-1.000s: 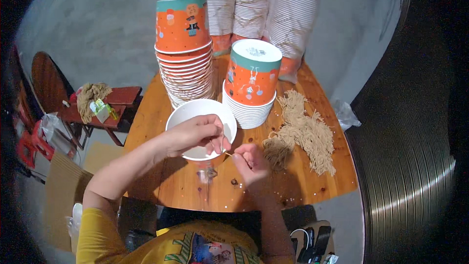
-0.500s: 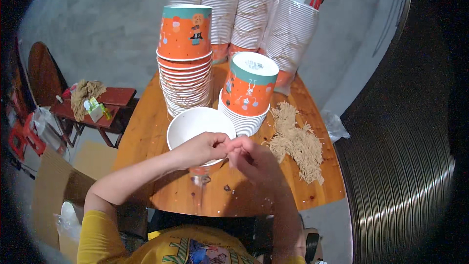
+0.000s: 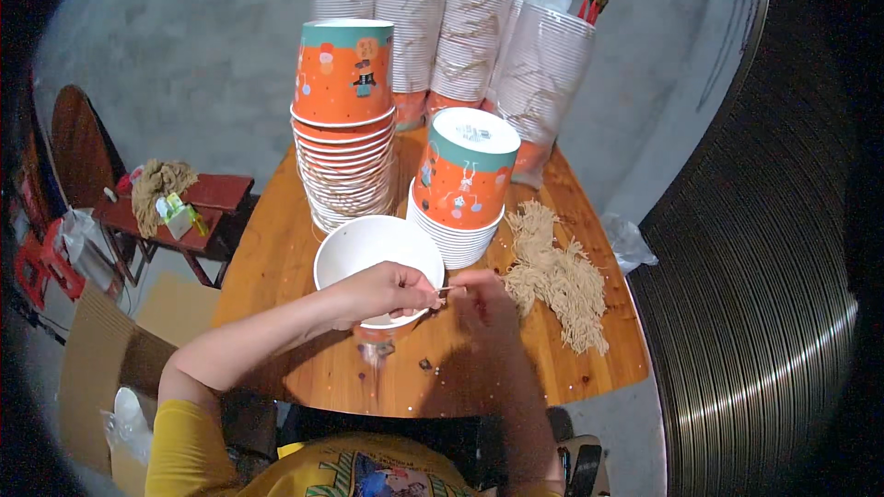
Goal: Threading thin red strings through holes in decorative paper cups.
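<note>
Grey wall point(image 3: 221, 64) rises beyond the fingers, and a ribbed dark shutter point(image 3: 764, 331) stands well off to their right; under them spreads a varnished wooden counter point(image 3: 267, 267). Just beyond and to the left of the left fingers point(image 3: 422, 298) sits a wide paper tub point(image 3: 368, 244), mouth up, white inside with a rolled white rim and orange on its lower outside. A thin pale strand point(image 3: 448, 289), short where it shows, lies between the two sets of fingers beside the tub's right rim.

Farther out, past the tub, stands a tall stack of upside-down orange and green tubs point(image 3: 343, 143); a shorter stack point(image 3: 462, 179) rises straight ahead of the right fingers point(image 3: 475, 283). Clear-bagged stacks point(image 3: 470, 41) line up behind both. To the right of the right fingers lies a loose beige bundle of strands point(image 3: 557, 276). The left hand and wrist cover part of the tub's near rim.

The left fingers are pinched together on the strand. The right fingers are curled in close at its other side; their exact grip is blurred, so I cannot tell how tightly they close.
</note>
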### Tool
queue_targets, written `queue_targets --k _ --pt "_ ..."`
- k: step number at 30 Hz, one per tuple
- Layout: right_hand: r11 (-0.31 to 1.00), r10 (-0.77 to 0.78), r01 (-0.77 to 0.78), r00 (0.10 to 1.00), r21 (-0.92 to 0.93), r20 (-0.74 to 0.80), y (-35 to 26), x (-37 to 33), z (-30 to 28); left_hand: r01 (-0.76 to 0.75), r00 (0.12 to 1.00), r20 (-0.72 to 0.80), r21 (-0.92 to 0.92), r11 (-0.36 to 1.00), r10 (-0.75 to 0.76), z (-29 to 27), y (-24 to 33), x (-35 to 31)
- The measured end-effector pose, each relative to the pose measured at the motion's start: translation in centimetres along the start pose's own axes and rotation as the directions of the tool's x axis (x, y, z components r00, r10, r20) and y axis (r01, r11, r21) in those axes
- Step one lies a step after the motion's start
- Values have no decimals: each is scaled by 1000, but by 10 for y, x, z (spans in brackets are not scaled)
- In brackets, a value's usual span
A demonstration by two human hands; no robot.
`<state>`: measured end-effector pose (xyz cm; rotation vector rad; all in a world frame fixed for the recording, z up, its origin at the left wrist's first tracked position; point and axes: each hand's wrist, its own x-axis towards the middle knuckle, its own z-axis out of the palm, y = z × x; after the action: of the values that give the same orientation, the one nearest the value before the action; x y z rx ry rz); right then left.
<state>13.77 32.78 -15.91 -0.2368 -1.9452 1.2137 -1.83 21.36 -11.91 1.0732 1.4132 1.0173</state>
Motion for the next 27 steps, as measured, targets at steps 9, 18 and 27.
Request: queue_targets --k 9,18,27 --pt "916 -142 187 979 -355 148 -17 -14 5 102 994 56 -221 970 -92 -2 1 8" --pt "993 30 -31 999 -116 -14 -15 -30 22 218 968 212 -435 874 -136 -11 3 6" --pt "970 234 -233 972 71 -14 -33 -16 9 -291 950 -41 253 923 310 5 2 2"
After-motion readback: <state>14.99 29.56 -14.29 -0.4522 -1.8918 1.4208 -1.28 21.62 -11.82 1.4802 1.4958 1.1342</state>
